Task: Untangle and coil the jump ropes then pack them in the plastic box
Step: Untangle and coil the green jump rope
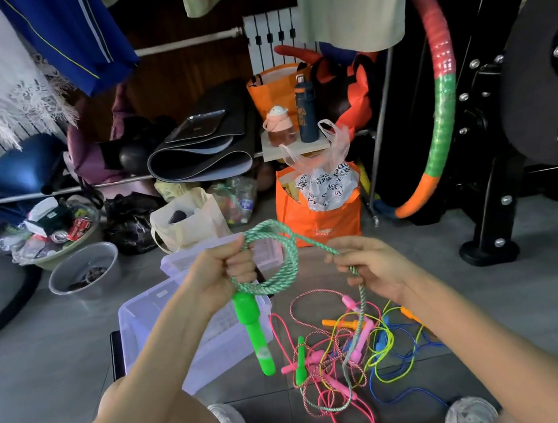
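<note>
Clenched around several loops of a green braided rope [276, 263], the left hand [222, 272] held the coil above the clear plastic box [133, 316], one green handle [254, 334] dangling below. To the box's right, the right hand [373, 270] pinched the slack strand. Soft and light, the rope looked best gripped at its bundled loops; tangled ropes [347, 349] lay right of the box

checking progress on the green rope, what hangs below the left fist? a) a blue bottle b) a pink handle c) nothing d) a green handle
d: a green handle hangs below the left hand, which grips the coiled green rope.
</note>
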Tool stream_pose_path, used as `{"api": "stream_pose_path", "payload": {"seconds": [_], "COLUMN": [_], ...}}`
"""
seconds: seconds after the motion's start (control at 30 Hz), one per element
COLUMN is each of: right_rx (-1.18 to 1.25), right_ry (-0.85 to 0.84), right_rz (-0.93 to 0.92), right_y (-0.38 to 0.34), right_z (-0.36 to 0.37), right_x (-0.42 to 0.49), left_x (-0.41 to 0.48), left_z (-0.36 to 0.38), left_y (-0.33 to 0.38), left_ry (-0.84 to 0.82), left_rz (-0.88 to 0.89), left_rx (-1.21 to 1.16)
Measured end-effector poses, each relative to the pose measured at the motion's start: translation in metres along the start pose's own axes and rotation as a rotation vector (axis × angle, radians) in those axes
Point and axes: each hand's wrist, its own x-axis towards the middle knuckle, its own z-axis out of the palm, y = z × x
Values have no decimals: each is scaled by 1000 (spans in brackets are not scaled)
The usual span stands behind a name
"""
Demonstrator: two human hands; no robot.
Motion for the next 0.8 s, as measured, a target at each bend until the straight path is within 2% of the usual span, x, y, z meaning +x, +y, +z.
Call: {"api": "stream_pose_path", "payload": {"seconds": [0.13, 0.37, 0.43, 0.5, 0.57, 0.67, 0.7, 0.77, 0.8], "right_rx": [-201, -519, -648, -892, -1186, -1689, -1770, -1822, -1785], "right_ry": [-30, 339, 456, 543, 452, 139, 34, -202, -282], "right_rz": [-29, -47, -189, -412, -531, -671, -763, -787, -740], "right_y": [4, 39, 45, 45, 39, 25, 21, 8, -2], "right_z": [-36, -101, -89, -63, -27, 26, 40, 65, 74], "right_x": [-7, -13, -2, 9, 13, 6, 3, -6, -10], "left_x": [-4, -10, 0, 10, 18, 26, 29, 34, 35], "left_z": [-19, -58, -60, -55, -47, -36, -33, -31, -30], "left_y": [20, 47, 43, 38, 32, 22, 19, 11, 7], "left_ry": [19, 170, 270, 363, 386, 387, 401, 436, 441], "left_rz": [22, 222, 232, 231, 251, 301, 311, 337, 348], "left_rx": [-5, -206, -192, -123, -11, 139, 182, 331, 435]}}
